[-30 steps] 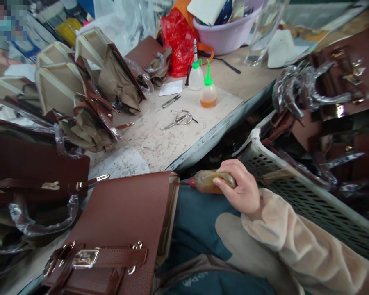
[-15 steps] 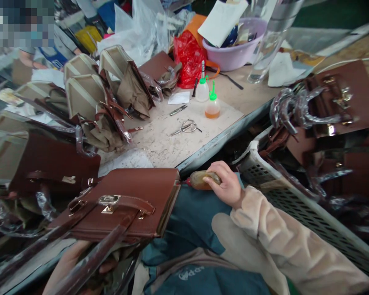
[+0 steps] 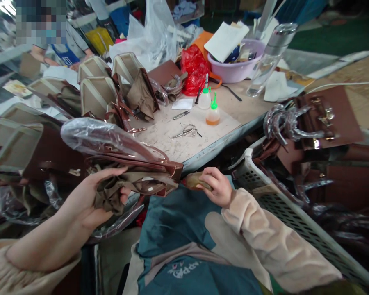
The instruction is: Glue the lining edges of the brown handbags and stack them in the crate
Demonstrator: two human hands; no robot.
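Brown leather is turned edge-on where a bag [image 3: 170, 167] is held by the left hand [image 3: 94, 198] beside the table [image 3: 156, 141], the bag's fabric lining [image 3: 110, 194] pinched between curled fingers. By the right hand [image 3: 217, 187], a squeeze bottle [image 3: 193, 181] is gripped in bent fingers, its reddish tip [image 3: 184, 182] pointed at the bag's right end; whether they touch cannot be told. Scissors [image 3: 190, 130] and an orange-filled bottle [image 3: 213, 117] are seen on the table.

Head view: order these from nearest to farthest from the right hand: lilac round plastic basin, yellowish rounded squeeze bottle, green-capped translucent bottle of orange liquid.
1. Yellowish squeeze bottle: held in the right hand.
2. Green-capped bottle of orange liquid: forward, on the table.
3. Lilac basin: farther forward on the table.
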